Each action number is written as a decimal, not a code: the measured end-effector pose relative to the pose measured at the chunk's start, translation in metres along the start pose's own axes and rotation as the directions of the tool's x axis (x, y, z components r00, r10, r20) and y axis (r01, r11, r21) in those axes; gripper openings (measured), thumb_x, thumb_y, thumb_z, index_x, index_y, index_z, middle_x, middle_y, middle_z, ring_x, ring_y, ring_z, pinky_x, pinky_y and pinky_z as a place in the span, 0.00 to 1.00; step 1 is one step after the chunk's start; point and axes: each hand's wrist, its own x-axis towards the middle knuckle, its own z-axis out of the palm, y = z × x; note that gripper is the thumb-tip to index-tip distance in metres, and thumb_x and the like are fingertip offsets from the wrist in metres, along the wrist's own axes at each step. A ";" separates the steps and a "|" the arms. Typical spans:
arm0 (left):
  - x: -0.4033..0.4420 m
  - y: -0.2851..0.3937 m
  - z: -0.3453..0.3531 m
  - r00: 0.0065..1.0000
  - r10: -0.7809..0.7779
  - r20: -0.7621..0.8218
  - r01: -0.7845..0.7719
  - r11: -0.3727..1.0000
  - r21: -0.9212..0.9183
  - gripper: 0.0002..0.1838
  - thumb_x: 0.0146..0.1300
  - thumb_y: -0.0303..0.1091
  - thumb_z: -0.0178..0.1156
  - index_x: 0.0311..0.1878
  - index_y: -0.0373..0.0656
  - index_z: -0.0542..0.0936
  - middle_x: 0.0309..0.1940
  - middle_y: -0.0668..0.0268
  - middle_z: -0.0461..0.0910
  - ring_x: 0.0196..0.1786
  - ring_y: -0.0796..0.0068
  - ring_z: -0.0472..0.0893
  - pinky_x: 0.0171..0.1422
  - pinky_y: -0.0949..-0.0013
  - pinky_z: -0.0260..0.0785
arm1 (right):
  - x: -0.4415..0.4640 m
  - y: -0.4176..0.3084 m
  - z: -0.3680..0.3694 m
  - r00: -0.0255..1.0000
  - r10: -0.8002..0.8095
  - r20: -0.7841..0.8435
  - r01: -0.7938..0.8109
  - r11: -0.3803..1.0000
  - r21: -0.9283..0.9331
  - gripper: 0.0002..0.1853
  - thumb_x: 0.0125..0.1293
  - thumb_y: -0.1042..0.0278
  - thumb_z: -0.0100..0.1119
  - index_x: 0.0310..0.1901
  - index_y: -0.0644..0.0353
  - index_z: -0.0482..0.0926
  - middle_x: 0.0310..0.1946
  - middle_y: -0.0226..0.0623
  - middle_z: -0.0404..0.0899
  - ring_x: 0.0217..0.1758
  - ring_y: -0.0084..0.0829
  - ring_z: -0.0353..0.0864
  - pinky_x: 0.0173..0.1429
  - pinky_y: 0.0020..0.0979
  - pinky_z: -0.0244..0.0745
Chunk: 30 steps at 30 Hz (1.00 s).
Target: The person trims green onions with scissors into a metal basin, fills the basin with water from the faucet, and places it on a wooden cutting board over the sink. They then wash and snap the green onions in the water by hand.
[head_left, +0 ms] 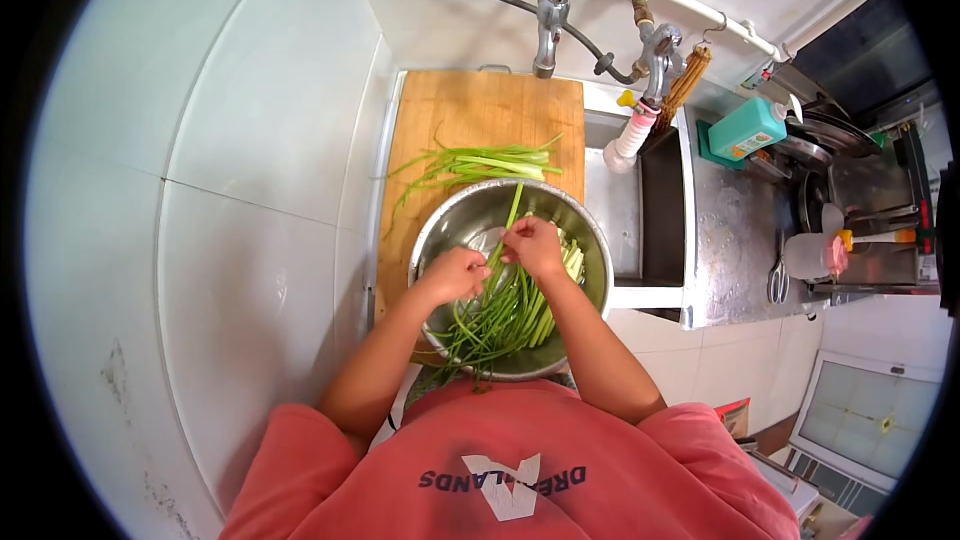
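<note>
Over a steel bowl (pixel 597 230), my two hands are close together. My right hand (pixel 532 245) pinches a long green stalk (pixel 515 205) that points up toward the bowl's far rim. My left hand (pixel 458 274), its fingers closed, is just to the left at the lower part of the same stalk. Thin green stems (pixel 500 318) with pale cut ends fill the bowl's right and near side, and some hang over the near rim. Behind the bowl, a loose row of green stalks (pixel 480 162) lies on a wooden cutting board (pixel 490 105).
Two taps (pixel 550 30) are on the back wall, one with a pink-and-white hose end (pixel 632 135) above the sink (pixel 612 210). On the right counter (pixel 730 230) are a teal bottle (pixel 745 130), scissors (pixel 778 275) and pans (pixel 810 200). A tiled wall (pixel 250 140) bounds the left side.
</note>
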 end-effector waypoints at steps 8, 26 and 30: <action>-0.027 -0.004 -0.006 0.948 0.059 -0.312 0.127 0.832 0.540 0.09 0.58 0.35 0.54 0.32 0.37 0.75 0.24 0.53 0.78 0.27 0.59 0.79 0.32 0.62 0.71 | -0.009 0.036 -0.009 0.992 -0.124 0.035 0.121 0.807 -0.577 0.07 0.56 0.77 0.52 0.33 0.73 0.76 0.24 0.45 0.79 0.22 0.30 0.80 0.26 0.27 0.76; 0.010 0.016 -0.035 0.923 -0.365 0.125 0.379 0.918 -0.116 0.14 0.57 0.42 0.57 0.33 0.39 0.77 0.24 0.64 0.75 0.24 0.78 0.72 0.31 0.73 0.66 | -0.010 0.053 -0.028 0.887 -0.321 0.332 0.461 0.594 -0.659 0.15 0.48 0.75 0.52 0.40 0.69 0.77 0.28 0.43 0.79 0.28 0.33 0.79 0.34 0.28 0.73; 0.019 0.013 -0.036 0.918 -0.395 -0.034 0.374 0.890 -0.262 0.17 0.56 0.42 0.57 0.41 0.39 0.76 0.28 0.59 0.77 0.29 0.69 0.77 0.36 0.68 0.69 | -0.008 0.046 -0.015 0.977 0.049 0.206 0.024 0.942 -0.336 0.15 0.49 0.75 0.53 0.41 0.68 0.77 0.30 0.43 0.79 0.30 0.33 0.78 0.37 0.28 0.72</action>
